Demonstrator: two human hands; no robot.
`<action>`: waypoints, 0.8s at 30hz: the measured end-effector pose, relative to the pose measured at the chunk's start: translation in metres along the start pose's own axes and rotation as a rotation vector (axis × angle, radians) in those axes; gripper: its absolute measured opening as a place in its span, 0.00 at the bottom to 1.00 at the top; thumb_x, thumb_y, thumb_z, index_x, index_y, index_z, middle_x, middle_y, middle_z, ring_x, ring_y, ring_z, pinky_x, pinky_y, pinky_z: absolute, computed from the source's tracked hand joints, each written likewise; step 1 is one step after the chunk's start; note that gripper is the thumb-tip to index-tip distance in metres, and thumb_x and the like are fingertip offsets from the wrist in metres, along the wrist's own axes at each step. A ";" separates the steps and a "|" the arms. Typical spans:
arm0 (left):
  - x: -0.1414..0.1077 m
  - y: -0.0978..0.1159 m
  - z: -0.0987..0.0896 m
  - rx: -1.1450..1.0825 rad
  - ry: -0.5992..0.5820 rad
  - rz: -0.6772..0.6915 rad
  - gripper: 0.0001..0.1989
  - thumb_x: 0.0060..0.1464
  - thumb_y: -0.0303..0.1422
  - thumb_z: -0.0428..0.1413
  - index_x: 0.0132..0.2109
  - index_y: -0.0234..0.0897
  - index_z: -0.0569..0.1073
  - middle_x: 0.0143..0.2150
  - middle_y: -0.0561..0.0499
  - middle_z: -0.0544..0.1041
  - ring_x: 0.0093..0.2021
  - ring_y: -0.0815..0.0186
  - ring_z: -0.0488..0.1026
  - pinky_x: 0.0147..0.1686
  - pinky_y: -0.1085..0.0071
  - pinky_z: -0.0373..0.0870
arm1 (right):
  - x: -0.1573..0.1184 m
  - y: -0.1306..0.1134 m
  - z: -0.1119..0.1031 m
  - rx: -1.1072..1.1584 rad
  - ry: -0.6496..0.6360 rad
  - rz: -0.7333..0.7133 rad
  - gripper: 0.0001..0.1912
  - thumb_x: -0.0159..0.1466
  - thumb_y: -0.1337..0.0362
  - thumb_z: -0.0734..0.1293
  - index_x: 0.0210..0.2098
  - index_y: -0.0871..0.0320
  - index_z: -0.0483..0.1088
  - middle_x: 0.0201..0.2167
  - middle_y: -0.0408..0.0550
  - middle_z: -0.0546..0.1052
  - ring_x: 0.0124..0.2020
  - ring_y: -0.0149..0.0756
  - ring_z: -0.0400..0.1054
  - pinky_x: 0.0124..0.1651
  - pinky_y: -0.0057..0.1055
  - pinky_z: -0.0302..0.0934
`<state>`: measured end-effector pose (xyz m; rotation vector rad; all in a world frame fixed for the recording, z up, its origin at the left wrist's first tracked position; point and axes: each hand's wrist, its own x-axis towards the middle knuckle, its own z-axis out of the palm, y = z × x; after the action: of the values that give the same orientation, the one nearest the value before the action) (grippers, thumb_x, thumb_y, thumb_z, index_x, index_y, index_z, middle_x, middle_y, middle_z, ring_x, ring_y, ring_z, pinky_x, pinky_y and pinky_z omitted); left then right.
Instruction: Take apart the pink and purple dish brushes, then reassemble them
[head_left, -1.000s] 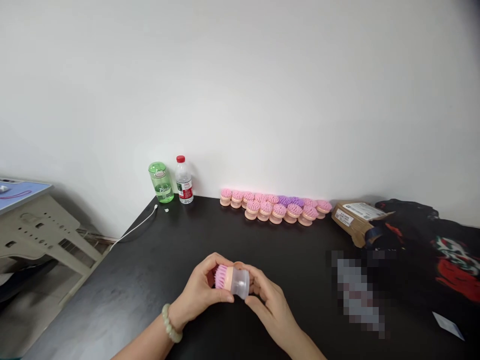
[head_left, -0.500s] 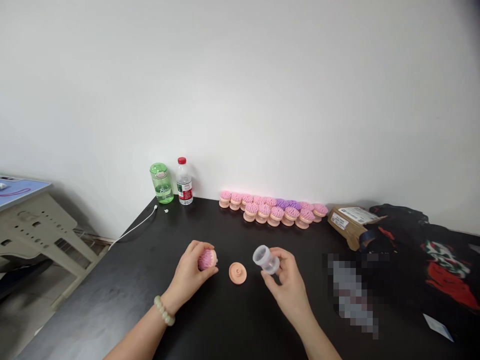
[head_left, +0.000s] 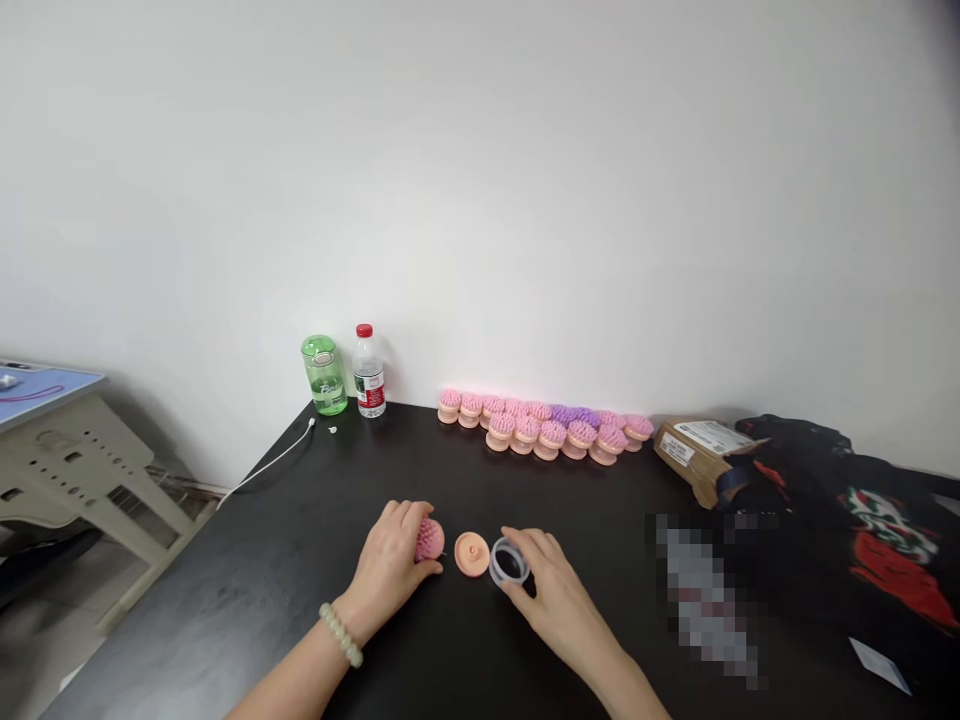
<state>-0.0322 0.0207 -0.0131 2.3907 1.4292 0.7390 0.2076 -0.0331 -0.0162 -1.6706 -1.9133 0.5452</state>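
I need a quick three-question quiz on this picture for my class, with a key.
1. Which lies between the left hand and the right hand: A) purple brush, B) peach disc, C) white cable?
2. True or false: the left hand holds the clear cup.
3. Fill in: the bottle beside the green tumbler has a ____ cap.
Key: 1. B; 2. false, the right hand holds the clear cup; 3. red.

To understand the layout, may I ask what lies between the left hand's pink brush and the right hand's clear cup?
The head view shows a peach disc on the table, between the pink brush and the clear cup.
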 end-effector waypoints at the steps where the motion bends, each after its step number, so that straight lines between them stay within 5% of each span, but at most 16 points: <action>1: -0.001 0.000 0.002 -0.006 -0.007 0.014 0.32 0.41 0.24 0.69 0.53 0.40 0.67 0.47 0.48 0.74 0.47 0.54 0.69 0.47 0.57 0.70 | 0.001 -0.002 0.005 0.006 -0.002 0.003 0.27 0.58 0.71 0.65 0.57 0.56 0.68 0.52 0.53 0.73 0.55 0.49 0.66 0.59 0.46 0.64; 4: -0.001 -0.002 0.006 -0.024 -0.034 0.051 0.36 0.40 0.24 0.70 0.55 0.43 0.68 0.51 0.48 0.71 0.50 0.54 0.68 0.49 0.58 0.71 | 0.006 -0.006 0.022 0.023 0.009 -0.015 0.30 0.58 0.71 0.67 0.60 0.57 0.65 0.55 0.54 0.71 0.57 0.50 0.64 0.60 0.45 0.64; 9: 0.004 -0.012 -0.002 0.040 -0.023 0.054 0.27 0.45 0.21 0.66 0.52 0.45 0.72 0.51 0.49 0.69 0.49 0.56 0.67 0.48 0.60 0.70 | 0.028 -0.017 0.038 -0.004 0.012 -0.115 0.29 0.57 0.73 0.68 0.58 0.58 0.67 0.54 0.54 0.73 0.55 0.50 0.66 0.58 0.45 0.64; 18: 0.016 -0.048 -0.025 0.195 0.149 -0.164 0.15 0.48 0.16 0.54 0.42 0.36 0.71 0.43 0.46 0.72 0.44 0.56 0.68 0.45 0.60 0.69 | 0.094 -0.035 0.058 -0.037 0.040 -0.163 0.27 0.56 0.73 0.68 0.56 0.59 0.69 0.49 0.57 0.75 0.51 0.54 0.66 0.55 0.50 0.65; 24: 0.020 -0.068 -0.020 0.161 0.181 -0.249 0.27 0.49 0.18 0.54 0.57 0.35 0.66 0.49 0.45 0.72 0.50 0.55 0.70 0.51 0.60 0.69 | 0.121 -0.043 0.084 0.032 0.067 -0.182 0.31 0.55 0.74 0.69 0.58 0.59 0.66 0.51 0.57 0.72 0.54 0.54 0.65 0.60 0.51 0.61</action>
<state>-0.0860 0.0699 -0.0217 2.2458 1.8837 0.8197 0.1103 0.0840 -0.0387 -1.4584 -1.9725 0.4400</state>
